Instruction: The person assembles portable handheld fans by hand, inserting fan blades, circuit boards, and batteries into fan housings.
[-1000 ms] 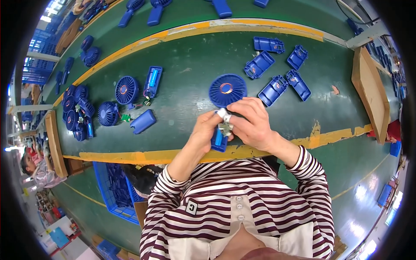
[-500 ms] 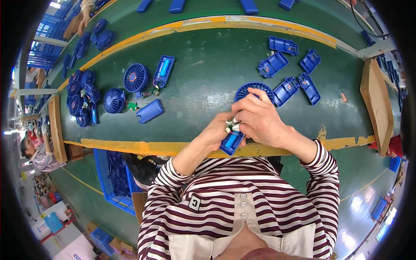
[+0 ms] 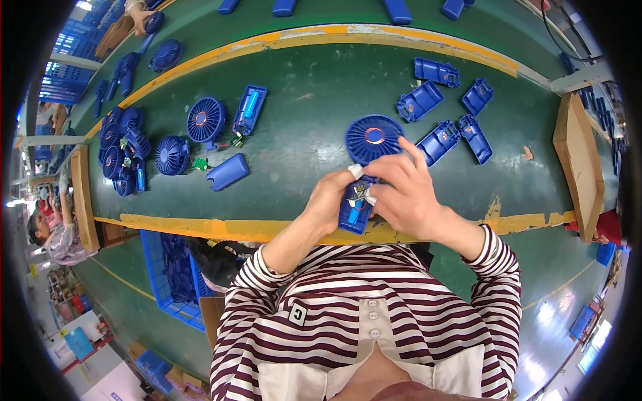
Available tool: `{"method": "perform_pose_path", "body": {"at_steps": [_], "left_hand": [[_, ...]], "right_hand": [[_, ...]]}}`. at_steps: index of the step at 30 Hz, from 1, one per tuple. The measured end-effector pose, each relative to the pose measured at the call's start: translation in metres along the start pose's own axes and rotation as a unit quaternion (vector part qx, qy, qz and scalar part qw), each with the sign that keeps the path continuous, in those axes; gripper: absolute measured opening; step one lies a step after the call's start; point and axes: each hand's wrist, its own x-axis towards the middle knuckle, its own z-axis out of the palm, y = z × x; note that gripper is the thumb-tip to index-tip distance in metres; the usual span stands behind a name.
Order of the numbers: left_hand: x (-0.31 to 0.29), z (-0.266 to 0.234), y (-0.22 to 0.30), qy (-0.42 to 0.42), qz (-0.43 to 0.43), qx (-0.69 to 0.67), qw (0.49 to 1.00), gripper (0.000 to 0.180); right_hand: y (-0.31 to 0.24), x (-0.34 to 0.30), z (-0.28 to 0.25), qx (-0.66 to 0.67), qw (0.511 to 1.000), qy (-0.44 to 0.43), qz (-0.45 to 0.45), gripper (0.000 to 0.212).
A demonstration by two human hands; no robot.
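Note:
A blue handheld fan lies between my hands at the near table edge, its round head (image 3: 373,139) pointing away from me and its handle shell (image 3: 352,221) open. Inside the handle are a light-blue battery cell (image 3: 355,212) and a small circuit board (image 3: 360,190) with thin wires. My left hand (image 3: 326,202) is closed around the handle's left side, thumb near its upper end. From the right, my right hand (image 3: 409,195) bends over the handle with its fingertips closed at the board's edge. White coverings show on a digit of each hand. The right fingertips partly hide the wires.
Several empty blue handle shells (image 3: 439,142) lie at the right. To the left are a fan head (image 3: 206,120), a handle with a battery (image 3: 250,110), a loose cover (image 3: 228,172) and a fan pile (image 3: 120,150). Cardboard trays (image 3: 580,167) flank the table. Another person's hand (image 3: 139,18) is at far left.
The fan in my hands has shifted left and its head shows more fully. The circuit board now lies in the handle, face visible. The other person's hand has moved a fan.

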Motion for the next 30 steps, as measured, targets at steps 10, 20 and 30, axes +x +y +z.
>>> {"method": "perform_pose_path", "body": {"at_steps": [10, 20, 30], "left_hand": [[-0.001, 0.008, -0.008, 0.028, 0.106, 0.002, 0.994, 0.021], [0.002, 0.004, -0.002, 0.036, 0.088, 0.027, 0.995, 0.021], [-0.007, 0.012, 0.012, 0.010, 0.066, -0.037, 0.997, 0.026]], "right_hand": [[0.008, -0.023, 0.024, -0.102, 0.988, 0.107, -0.045, 0.016], [0.009, -0.002, 0.008, 0.010, 0.998, 0.050, 0.030, 0.021], [0.016, 0.015, -0.006, 0.100, 0.991, -0.018, 0.084, 0.019]]}}
